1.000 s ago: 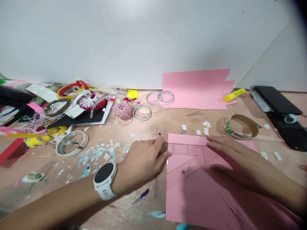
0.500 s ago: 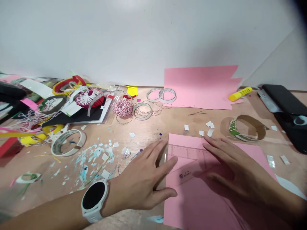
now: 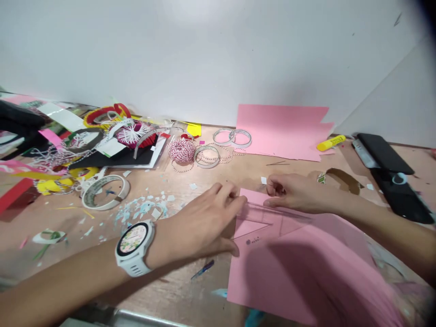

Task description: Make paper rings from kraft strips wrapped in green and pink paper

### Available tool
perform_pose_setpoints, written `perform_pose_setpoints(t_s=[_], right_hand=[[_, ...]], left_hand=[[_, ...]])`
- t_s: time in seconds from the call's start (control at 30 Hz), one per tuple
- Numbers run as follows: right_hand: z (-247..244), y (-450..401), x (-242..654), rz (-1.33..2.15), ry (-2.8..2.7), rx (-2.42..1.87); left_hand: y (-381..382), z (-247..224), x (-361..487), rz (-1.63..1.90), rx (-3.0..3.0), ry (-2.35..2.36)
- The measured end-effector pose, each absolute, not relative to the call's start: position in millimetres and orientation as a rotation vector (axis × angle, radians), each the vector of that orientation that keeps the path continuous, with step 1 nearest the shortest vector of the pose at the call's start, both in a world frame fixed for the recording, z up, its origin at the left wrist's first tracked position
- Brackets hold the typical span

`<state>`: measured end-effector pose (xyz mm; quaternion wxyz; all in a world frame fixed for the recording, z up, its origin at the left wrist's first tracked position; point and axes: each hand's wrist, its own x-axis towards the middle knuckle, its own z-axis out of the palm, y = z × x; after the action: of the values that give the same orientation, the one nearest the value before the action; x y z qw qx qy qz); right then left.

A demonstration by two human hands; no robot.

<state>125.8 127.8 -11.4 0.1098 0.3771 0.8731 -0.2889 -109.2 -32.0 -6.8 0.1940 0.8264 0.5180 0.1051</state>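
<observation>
A sheet of pink paper (image 3: 265,277) lies on the table with a clear triangular set square (image 3: 282,227) on top, near the sheet's upper edge. My left hand (image 3: 204,227), with a white watch (image 3: 136,247) on the wrist, bends its fingers at the set square's left corner. Its thumb lies lower, by the sheet's left edge. Curled at the sheet's top edge, my right hand (image 3: 289,193) has thumb and fingers closed on the pink paper, just above the set square. Its exact fingertip contact is partly hidden.
More pink paper (image 3: 279,131) leans against the white wall, near a glue stick (image 3: 331,143) and a phone (image 3: 386,152). Tape rings (image 3: 105,193) and red-and-white twine (image 3: 182,151) lie left of centre. Craft scraps crowd the far left.
Both hands have gone from spread flat on the set square to curled fingers. My right hand has moved up and left to the paper's top edge. The view has shifted slightly.
</observation>
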Motion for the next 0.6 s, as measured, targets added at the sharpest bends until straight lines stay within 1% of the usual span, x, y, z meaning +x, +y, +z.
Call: perform_pose_setpoints(t_s=[0.13, 0.27, 0.4, 0.53, 0.6], right_hand=[[-12.0, 119.4, 123.6, -0.766, 2.516, 1.164], [-14.8, 108.7, 124.0, -0.820, 2.556, 1.088], [-15.8, 104.1, 124.4, -0.859, 2.553, 1.183], [-13.7, 103.9, 124.7, -0.983, 2.558, 1.113], [-10.9, 105.6, 126.1, -0.994, 2.614, 1.177]], left_hand=[[-47.2, 6.9, -132.5, 0.368, 2.141, 1.385], [-59.6, 10.3, -161.0, 0.479, 1.961, 1.337], [-70.4, 13.6, -193.3, 0.537, 1.777, 1.310], [-71.1, 27.1, -219.6, 0.786, 1.561, 1.442], [-65.3, 36.6, -227.5, 0.876, 1.495, 1.505]])
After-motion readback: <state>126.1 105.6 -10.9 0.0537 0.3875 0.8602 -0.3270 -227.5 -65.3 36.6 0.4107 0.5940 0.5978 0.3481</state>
